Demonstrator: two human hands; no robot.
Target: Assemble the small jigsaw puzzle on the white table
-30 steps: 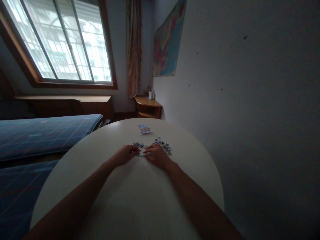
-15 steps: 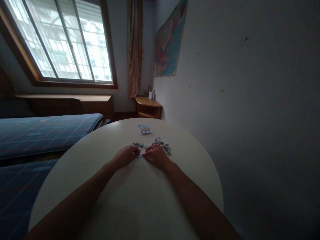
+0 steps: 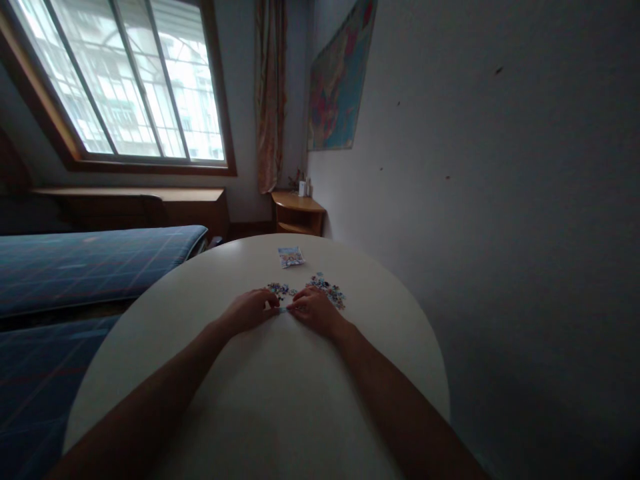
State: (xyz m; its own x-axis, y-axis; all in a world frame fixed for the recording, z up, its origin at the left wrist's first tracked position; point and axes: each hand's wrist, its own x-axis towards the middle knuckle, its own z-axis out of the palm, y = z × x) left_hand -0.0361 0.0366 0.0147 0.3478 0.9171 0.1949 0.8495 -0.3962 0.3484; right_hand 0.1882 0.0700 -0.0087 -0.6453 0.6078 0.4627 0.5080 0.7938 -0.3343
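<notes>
Fingers (image 3: 270, 296) of the bare left hand (image 3: 251, 309) curl, thumb narrowly apart; those of the bare right hand (image 3: 319, 310) bunch close; between their tips lies a small pale-blue strip (image 3: 283, 309), whether gripped I cannot tell; just beyond, small multicoloured jigsaw pieces (image 3: 327, 291); farther, on the round white table (image 3: 280, 400), a colourful rectangular packet (image 3: 291, 257), its print illegible; well beyond, a wood-framed window (image 3: 135, 93).

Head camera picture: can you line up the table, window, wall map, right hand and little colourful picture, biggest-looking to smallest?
1. Table
2. Window
3. Wall map
4. Right hand
5. Little colourful picture
Window and map are farther away, so they look smaller here.
</notes>
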